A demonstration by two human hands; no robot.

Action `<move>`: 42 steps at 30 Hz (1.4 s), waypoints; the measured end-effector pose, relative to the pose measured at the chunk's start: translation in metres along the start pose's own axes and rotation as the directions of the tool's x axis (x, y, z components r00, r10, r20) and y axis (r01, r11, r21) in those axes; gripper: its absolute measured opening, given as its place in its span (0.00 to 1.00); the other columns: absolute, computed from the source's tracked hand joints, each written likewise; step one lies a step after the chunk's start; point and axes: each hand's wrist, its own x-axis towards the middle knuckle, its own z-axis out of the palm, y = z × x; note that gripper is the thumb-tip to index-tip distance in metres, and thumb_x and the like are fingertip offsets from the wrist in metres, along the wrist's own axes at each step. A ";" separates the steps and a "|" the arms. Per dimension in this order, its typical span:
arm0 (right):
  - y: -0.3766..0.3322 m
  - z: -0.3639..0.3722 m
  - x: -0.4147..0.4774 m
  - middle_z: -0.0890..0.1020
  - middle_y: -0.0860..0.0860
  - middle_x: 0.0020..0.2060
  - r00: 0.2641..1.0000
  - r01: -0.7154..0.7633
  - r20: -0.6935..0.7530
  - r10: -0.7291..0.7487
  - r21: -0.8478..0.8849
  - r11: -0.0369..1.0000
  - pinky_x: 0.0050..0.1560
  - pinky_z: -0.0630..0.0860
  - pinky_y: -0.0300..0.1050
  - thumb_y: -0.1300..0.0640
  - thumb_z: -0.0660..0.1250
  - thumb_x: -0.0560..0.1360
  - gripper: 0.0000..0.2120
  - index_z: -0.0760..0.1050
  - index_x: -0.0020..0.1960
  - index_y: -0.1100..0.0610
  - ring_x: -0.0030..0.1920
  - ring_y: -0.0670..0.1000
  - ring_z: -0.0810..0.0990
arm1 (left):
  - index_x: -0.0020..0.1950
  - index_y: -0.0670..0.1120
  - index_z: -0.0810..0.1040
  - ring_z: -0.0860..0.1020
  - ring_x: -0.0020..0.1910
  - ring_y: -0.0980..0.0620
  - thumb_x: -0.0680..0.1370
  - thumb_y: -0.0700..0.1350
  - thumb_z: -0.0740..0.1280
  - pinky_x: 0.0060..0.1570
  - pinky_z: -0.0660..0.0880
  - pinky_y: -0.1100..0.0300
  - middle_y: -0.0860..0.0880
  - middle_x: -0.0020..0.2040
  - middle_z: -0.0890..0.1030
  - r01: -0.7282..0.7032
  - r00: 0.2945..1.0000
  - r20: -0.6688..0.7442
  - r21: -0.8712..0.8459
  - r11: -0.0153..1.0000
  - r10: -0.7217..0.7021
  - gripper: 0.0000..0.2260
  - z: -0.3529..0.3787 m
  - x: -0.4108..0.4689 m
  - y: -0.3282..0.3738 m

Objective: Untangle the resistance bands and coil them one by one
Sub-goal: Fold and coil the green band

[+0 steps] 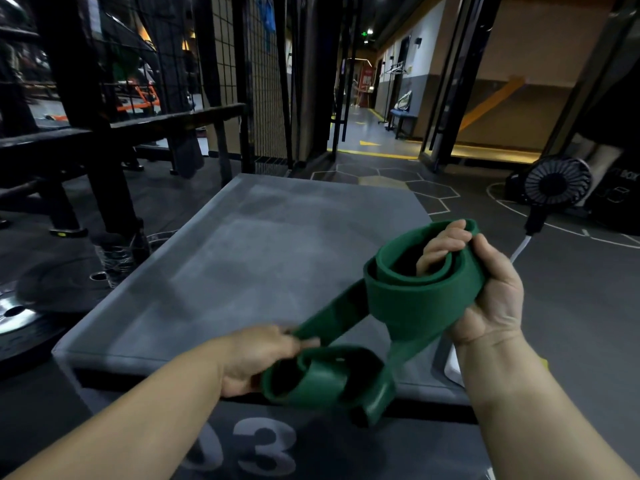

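A wide dark green resistance band (408, 299) hangs in the air over the near right part of a grey padded box (249, 258). My right hand (491, 292) grips a partly wound coil of the band, fingers curled inside the loop and thumb outside. My left hand (256, 355) pinches the loose part of the band lower down, where it forms a second, slack loop near the box's front edge. A strip of band runs taut between the two hands.
The box front carries large grey digits. A small black fan (554, 185) with a white cable stands on the floor at right. Black metal racks (104, 140) and weight plates (20, 313) fill the left. A corridor opens straight ahead.
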 end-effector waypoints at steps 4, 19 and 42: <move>-0.005 -0.004 -0.003 0.77 0.51 0.43 1.000 0.018 -0.021 -0.018 -0.029 0.999 0.51 0.76 0.45 0.65 0.67 0.73 0.10 0.74 0.54 0.61 0.42 0.50 0.78 | 0.54 0.46 0.77 0.81 0.43 0.52 0.76 0.33 0.64 0.38 0.76 0.69 0.46 0.47 0.82 0.025 0.991 -0.120 0.603 0.797 0.060 0.11 -0.012 -0.001 0.002; -0.023 -0.001 -0.008 0.78 0.54 0.47 0.999 -0.032 -0.026 0.031 -0.047 0.998 0.56 0.72 0.46 0.61 0.59 0.78 0.12 0.72 0.60 0.63 0.47 0.53 0.78 | 0.44 0.41 0.85 0.82 0.38 0.48 0.57 0.46 0.81 0.42 0.79 0.57 0.42 0.42 0.83 -0.027 0.973 0.232 0.082 0.996 0.007 0.18 -0.030 -0.022 0.013; -0.008 0.001 -0.003 0.78 0.48 0.39 0.922 0.163 -0.273 -0.275 -0.372 0.914 0.45 0.79 0.45 0.61 0.77 0.59 0.21 0.76 0.50 0.56 0.37 0.48 0.79 | 0.47 0.51 0.80 0.77 0.41 0.59 0.75 0.41 0.71 0.46 0.72 0.66 0.59 0.39 0.81 -0.200 0.978 0.076 0.581 0.789 0.193 0.05 -0.005 -0.007 0.000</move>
